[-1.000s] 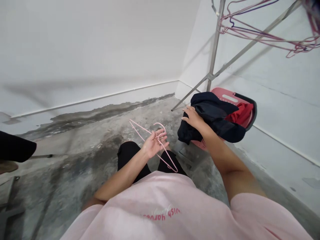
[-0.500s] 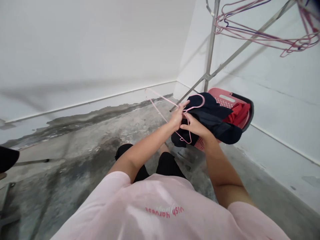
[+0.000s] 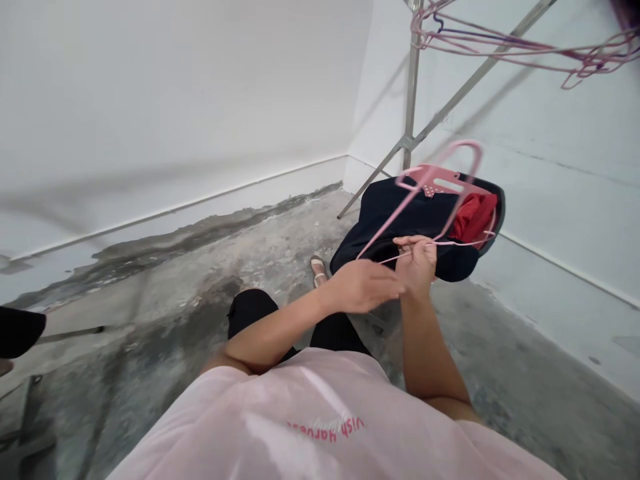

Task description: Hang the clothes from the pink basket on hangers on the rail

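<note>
A person in a pale pink cotton-look T-shirt with red lettering and black legwear brings both hands together at a thin pink clothes hanger, in front of a perforated pink basket with a dark handle. The right hand has its fingers narrowed to a pinch on the hanger, a slim pink length running past the knuckles toward the basket; whether those fingertips also take in fabric, I cannot tell from here. Just beside it is the left hand, its back turned up and fingers curled together, hiding part of the hanger; what those fingers grip, I cannot tell. The hanger slants above a dark navy cloth garment, its upper loop blurred. The garment drapes over the basket and spreads left behind the hands, while a crumpled bright red cloth lies in the basket's right side. Behind, a grey metal-tube frame stands near the plain white walls, pink and purple wire hangers clustered high beside it. A foot in a pale strapped sandal rests on the stained grey concrete floor
</note>
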`<act>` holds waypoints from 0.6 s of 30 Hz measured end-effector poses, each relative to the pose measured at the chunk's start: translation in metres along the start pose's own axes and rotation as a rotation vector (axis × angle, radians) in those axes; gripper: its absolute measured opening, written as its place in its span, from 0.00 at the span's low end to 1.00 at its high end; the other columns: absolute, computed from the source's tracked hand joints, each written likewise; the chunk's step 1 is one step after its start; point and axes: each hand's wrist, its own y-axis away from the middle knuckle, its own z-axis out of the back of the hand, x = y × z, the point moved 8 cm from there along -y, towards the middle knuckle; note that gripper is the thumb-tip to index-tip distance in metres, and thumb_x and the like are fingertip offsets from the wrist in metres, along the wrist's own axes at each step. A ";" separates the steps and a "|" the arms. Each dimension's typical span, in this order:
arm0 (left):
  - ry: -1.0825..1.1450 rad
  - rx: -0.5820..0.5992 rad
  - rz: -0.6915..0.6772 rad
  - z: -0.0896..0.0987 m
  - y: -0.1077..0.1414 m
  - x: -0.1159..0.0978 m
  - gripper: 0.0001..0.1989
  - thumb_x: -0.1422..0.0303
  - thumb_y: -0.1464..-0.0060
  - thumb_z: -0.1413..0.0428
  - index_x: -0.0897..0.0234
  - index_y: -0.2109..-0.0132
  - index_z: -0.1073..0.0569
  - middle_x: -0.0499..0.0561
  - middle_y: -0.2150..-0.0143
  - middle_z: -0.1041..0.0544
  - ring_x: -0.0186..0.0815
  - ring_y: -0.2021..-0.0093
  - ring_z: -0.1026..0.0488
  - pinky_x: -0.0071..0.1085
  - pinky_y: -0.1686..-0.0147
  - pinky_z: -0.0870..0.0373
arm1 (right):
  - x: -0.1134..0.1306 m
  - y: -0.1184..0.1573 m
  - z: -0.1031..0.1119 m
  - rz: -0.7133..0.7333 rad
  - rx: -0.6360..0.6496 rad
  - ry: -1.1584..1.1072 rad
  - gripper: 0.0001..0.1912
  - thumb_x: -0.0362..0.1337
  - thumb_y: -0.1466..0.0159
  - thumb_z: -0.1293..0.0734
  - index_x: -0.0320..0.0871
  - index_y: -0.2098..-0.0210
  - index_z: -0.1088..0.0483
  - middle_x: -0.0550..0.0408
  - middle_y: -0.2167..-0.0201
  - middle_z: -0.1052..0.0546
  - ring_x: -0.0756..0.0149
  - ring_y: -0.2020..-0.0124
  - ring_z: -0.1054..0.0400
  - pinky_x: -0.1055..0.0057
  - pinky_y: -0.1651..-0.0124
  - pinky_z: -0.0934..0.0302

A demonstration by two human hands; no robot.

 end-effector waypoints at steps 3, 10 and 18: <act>0.033 -0.143 0.014 0.029 0.015 0.007 0.14 0.55 0.39 0.45 0.56 0.57 0.21 0.54 0.55 0.21 0.42 0.47 0.27 0.41 0.42 0.33 | 0.003 0.001 0.007 -0.027 -0.014 -0.107 0.14 0.47 0.39 0.33 0.44 0.67 0.37 0.61 0.74 0.28 0.70 0.68 0.29 0.67 0.55 0.33; 0.325 -0.352 0.368 0.032 -0.039 0.086 0.30 0.54 0.47 0.39 0.63 0.41 0.29 0.61 0.37 0.32 0.47 0.35 0.39 0.43 0.33 0.48 | -0.002 0.016 -0.008 -0.170 0.115 -0.170 0.11 0.49 0.36 0.36 0.49 0.66 0.37 0.64 0.72 0.33 0.74 0.71 0.35 0.56 0.46 0.33; 0.836 -0.402 0.758 -0.013 -0.022 0.108 0.27 0.54 0.45 0.41 0.63 0.42 0.27 0.59 0.42 0.27 0.50 0.35 0.38 0.42 0.36 0.43 | -0.018 0.032 -0.013 -0.245 0.191 0.000 0.18 0.56 0.39 0.35 0.48 0.67 0.38 0.62 0.76 0.33 0.71 0.75 0.37 0.62 0.57 0.32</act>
